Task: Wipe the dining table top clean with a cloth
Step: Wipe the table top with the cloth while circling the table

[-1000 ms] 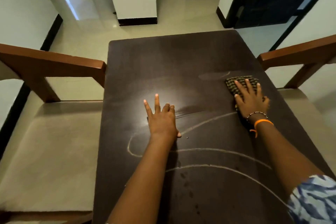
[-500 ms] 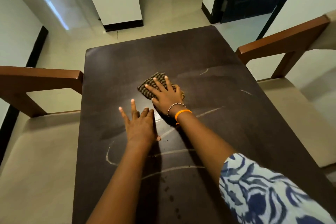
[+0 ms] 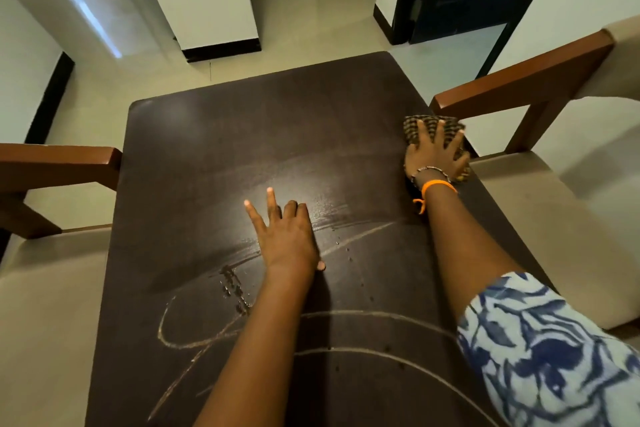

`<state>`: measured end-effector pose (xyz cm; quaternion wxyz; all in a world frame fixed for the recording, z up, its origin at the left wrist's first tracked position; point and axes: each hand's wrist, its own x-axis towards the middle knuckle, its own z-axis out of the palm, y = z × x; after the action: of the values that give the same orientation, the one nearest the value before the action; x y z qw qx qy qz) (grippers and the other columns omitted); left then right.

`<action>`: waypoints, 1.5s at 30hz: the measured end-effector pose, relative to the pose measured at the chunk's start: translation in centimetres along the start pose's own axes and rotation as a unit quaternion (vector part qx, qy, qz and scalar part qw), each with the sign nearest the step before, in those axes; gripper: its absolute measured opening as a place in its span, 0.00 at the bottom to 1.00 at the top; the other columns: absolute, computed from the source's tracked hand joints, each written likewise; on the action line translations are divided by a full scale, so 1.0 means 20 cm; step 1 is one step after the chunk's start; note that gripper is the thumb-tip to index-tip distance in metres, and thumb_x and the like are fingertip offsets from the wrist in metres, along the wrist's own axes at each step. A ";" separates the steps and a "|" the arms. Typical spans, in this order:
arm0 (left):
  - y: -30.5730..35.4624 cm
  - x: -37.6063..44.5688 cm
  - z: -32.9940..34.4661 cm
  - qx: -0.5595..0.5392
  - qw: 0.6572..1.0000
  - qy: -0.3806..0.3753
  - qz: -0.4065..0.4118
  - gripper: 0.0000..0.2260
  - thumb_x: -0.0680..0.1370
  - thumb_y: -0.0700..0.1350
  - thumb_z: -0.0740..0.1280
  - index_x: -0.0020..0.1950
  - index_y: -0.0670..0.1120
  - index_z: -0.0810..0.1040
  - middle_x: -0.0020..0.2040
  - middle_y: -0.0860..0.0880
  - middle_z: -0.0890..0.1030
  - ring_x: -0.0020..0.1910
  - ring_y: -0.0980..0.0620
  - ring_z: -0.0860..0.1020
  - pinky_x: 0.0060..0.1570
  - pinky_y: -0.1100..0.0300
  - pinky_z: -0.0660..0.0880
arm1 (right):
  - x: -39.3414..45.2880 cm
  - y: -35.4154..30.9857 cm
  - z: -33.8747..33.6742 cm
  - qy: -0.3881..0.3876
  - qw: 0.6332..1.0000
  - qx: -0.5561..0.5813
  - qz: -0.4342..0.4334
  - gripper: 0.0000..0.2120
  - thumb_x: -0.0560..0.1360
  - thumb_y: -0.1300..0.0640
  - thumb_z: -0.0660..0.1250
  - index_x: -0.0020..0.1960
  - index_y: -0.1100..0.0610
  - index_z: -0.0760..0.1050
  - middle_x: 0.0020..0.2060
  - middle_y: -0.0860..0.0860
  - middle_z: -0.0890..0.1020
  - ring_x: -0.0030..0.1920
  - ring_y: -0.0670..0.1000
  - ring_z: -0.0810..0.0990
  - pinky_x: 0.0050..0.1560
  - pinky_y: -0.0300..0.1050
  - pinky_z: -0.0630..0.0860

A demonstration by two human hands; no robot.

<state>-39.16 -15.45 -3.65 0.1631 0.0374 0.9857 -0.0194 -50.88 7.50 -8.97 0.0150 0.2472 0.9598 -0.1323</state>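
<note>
Dark brown and matt, the tabletop (image 3: 207,149) carries pale chalky curves across its near half, with a few dark droplets beside them, while the far half looks mostly clear, with faint damp streaks through the middle. The checked cloth (image 3: 426,125) lies at the right edge of the tabletop, about midway along it and close to the wooden arm of the chair (image 3: 519,83) on that side. The right hand (image 3: 433,156) lies flat on top of the cloth with fingers spread, pressing rather than gripping, so the cloth shows mainly beyond the fingertips and past the thumb side. That flat press probably keeps the whole cloth in contact with the surface. The left hand (image 3: 287,232) rests open on the middle of the tabletop, holding nothing, most likely to steady the person's reach. The near marks remain to be wiped.
</note>
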 end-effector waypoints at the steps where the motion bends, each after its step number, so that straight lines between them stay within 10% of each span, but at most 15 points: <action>1: 0.00 0.00 0.00 0.001 1.000 0.003 0.001 0.44 0.65 0.59 0.73 0.74 0.46 0.55 0.75 0.48 0.58 0.76 0.41 0.38 0.65 0.34 0.32 | -0.01 -0.08 0.02 -0.003 1.000 0.003 -0.020 0.27 0.79 0.49 0.55 0.75 0.44 0.52 0.77 0.50 0.49 0.76 0.62 0.41 0.70 0.66 0.45; 12: 0.02 0.01 -0.01 0.022 1.000 -0.006 -0.007 0.45 0.66 0.57 0.73 0.76 0.47 0.52 0.77 0.48 0.56 0.76 0.42 0.43 0.67 0.35 0.34 | -0.24 -0.68 0.20 -0.094 0.897 -0.056 -0.429 0.24 0.79 0.47 0.54 0.74 0.39 0.53 0.77 0.46 0.52 0.76 0.58 0.45 0.69 0.61 0.52; 26: 0.01 0.00 0.01 -0.009 1.000 0.009 -0.015 0.46 0.66 0.56 0.74 0.75 0.47 0.52 0.76 0.48 0.57 0.76 0.42 0.44 0.68 0.38 0.33 | 0.11 0.05 -0.02 -0.011 0.995 -0.008 -0.101 0.26 0.79 0.50 0.54 0.75 0.43 0.53 0.77 0.49 0.50 0.76 0.58 0.41 0.71 0.64 0.47; 38: 0.01 -0.04 0.00 -0.012 0.999 -0.028 -0.041 0.48 0.68 0.59 0.71 0.77 0.46 0.46 0.78 0.48 0.50 0.75 0.40 0.38 0.68 0.36 0.35 | -0.53 -0.45 0.18 -0.068 0.915 -0.023 -0.396 0.25 0.78 0.49 0.54 0.74 0.40 0.54 0.77 0.46 0.51 0.76 0.56 0.44 0.67 0.60 0.54; 45: 0.04 -0.12 0.01 -0.022 0.999 0.010 -0.023 0.48 0.70 0.60 0.68 0.76 0.44 0.40 0.78 0.46 0.43 0.74 0.41 0.34 0.67 0.37 0.33 | -0.19 0.20 -0.02 -0.013 0.978 -0.017 -0.210 0.26 0.78 0.50 0.56 0.74 0.41 0.54 0.77 0.47 0.53 0.76 0.57 0.46 0.68 0.65 0.54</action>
<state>-36.84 -14.86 -3.18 0.1538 0.0112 0.9880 -0.0013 -45.68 9.16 -9.14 0.0031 0.0387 0.9920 -0.1198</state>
